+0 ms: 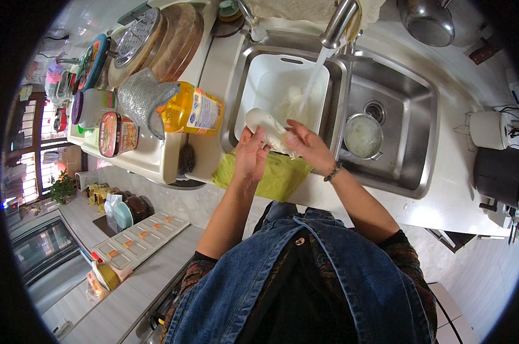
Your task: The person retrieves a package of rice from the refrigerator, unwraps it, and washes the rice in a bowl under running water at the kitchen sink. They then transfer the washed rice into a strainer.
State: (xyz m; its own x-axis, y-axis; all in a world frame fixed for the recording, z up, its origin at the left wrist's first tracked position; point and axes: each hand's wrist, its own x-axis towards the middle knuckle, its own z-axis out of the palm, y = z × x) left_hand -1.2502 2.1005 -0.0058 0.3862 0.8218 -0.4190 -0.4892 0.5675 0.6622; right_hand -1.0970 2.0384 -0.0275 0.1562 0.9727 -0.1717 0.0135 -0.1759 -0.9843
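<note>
My left hand [251,155] grips the left part of a pale, elongated item [268,129], thumb on top; its exact kind is unclear. Against the item's right end rests my right hand [309,146], with several fingers curled around it and the index finger lifted. Both hands are above the front edge of a white plastic basin [253,79] set in the left sink bowl. Water runs from a metal faucet [339,26] into the basin, where another pale, blurred mass [294,96] lies. Below my hands, a yellow-green cloth [281,176] drapes over the counter edge.
The right sink bowl [408,142] holds a metal strainer [363,136] near its drain. To the left stand a yellow detergent bottle [195,109], a silvery mesh cloth [145,99], a printed tub [117,133] and wooden boards [180,41]. A dark pot [498,176] sits at right.
</note>
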